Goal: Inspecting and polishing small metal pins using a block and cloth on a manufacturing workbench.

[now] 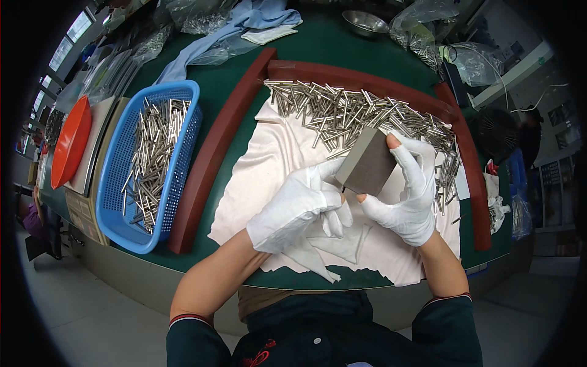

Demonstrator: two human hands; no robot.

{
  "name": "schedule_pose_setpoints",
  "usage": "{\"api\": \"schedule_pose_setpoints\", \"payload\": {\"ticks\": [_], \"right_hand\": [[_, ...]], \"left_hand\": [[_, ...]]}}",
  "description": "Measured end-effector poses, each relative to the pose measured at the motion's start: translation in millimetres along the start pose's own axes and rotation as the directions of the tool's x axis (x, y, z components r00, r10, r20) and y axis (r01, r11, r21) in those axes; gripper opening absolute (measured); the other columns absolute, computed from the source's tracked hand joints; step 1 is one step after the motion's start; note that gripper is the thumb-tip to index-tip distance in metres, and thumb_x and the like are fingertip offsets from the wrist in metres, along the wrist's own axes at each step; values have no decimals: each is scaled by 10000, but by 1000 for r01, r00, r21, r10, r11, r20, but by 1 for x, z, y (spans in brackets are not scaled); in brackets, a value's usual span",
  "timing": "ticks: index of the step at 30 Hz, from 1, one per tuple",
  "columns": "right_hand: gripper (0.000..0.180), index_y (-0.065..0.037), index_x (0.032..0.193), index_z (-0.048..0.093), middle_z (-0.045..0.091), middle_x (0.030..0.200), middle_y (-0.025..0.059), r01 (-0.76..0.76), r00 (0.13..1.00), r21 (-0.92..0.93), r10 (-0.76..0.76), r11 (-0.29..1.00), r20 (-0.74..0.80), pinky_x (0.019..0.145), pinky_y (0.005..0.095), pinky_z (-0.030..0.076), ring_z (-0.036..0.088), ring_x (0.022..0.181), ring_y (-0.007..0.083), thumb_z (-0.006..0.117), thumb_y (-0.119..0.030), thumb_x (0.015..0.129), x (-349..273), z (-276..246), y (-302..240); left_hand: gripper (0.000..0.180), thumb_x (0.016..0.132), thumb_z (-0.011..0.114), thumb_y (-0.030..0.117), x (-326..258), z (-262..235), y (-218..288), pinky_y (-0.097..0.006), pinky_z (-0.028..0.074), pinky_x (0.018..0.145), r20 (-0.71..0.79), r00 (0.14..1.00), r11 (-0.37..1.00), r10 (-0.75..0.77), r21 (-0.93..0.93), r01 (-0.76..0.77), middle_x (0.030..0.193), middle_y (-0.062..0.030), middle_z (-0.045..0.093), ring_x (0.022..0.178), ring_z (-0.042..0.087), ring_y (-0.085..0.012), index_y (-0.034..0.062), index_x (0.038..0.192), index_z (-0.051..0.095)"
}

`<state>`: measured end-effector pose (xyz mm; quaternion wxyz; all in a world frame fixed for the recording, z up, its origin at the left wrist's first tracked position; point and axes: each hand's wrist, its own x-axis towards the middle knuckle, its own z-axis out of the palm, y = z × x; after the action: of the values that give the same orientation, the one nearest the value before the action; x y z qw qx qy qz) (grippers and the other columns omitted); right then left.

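Note:
My right hand (409, 189), in a white glove with bare fingertips, grips a grey-brown rectangular block (368, 162) by its right edge and lower corner. My left hand (302, 205), gloved the same way, is closed at the block's lower left corner. A small dark tip shows by its thumb, but what it pinches is mostly hidden. Under both hands spreads a pale pink cloth (244, 202), with a crumpled white cloth (339, 244) on its near part. Many slim metal pins (342, 113) lie heaped along the cloth's far side, some trailing down to the right.
Dark red bars (205, 165) frame the cloth at left, back and right. To the left, a blue plastic basket (107, 196) holds more pins, beside an orange tray (71, 144). At the back are a light blue cloth (226, 33), a metal bowl (365, 22) and plastic bags (480, 64).

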<state>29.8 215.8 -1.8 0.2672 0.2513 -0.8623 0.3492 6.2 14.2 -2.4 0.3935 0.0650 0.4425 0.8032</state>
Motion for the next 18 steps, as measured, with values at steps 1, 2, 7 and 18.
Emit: {"api": "schedule_pose_setpoints", "payload": {"ticks": [1,2,7,18], "right_hand": [[842,-30,1333,431,438,1187,131,14,1000,-11,-14,1000,-6,889,342,443,490,1061,244,801,-140,585,3,1,-3],[844,-28,1319,447,441,1158,145,53,998,-62,-53,997,-12,804,335,479,514,1005,254,803,-113,558,6,0,-5],[845,-39,1328,439,445,1186,131,2,1000,-16,-2,1000,-10,871,341,449,493,1044,242,793,-150,569,-2,0,4],[842,-30,1306,455,445,1152,126,-22,997,-71,17,997,-72,836,334,458,506,1005,233,785,-103,535,3,-13,7]], "left_hand": [[611,813,550,18,-1,0,0,-238,512,482,-3,1000,1000,0,0,0,886,-179,648,537,613,-176,-50,1373,316],[613,814,547,16,-1,-1,-1,-239,513,487,-7,1000,1000,8,2,-8,874,-174,647,535,612,-174,-46,1377,312],[595,821,477,-15,-2,1,2,-243,520,517,16,1000,1000,8,13,-8,911,-160,632,569,623,-169,-30,1391,308],[645,811,461,-25,-7,8,9,-224,501,525,-154,983,971,104,231,-67,715,-116,640,565,617,-131,-48,1413,228]]}}
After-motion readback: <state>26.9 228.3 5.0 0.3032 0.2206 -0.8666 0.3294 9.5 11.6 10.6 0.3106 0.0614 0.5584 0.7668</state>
